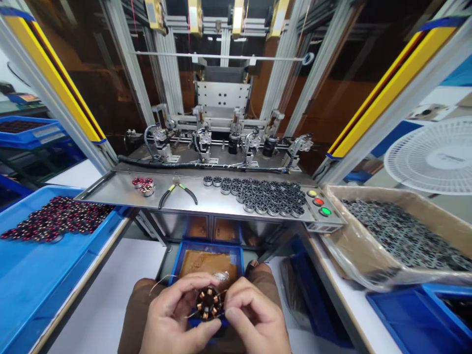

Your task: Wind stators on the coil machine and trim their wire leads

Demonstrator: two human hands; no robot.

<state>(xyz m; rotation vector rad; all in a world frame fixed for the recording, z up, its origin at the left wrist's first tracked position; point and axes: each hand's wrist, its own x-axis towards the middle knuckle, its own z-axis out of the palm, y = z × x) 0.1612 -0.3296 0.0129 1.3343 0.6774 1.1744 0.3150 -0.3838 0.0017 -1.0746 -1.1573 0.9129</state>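
Observation:
My left hand is closed round a motor stator, thumb below and fingers above. The stator is black and ring-shaped, with copper windings facing up at me. Loose copper wire ends stick out from its left side, and a longer one curves up past my left fingers. Close against the stator's right side, my right hand has thumb and forefinger pinched together. A thin copper wire runs from the stator into that pinch. Both hands are above my lap, over a blue bin with brown lining.
Ahead, a winding machine stands behind a metal shelf. On the shelf are pliers, several wound stators, rows of bare stators and push buttons. A blue tray is at left, a lined carton at right.

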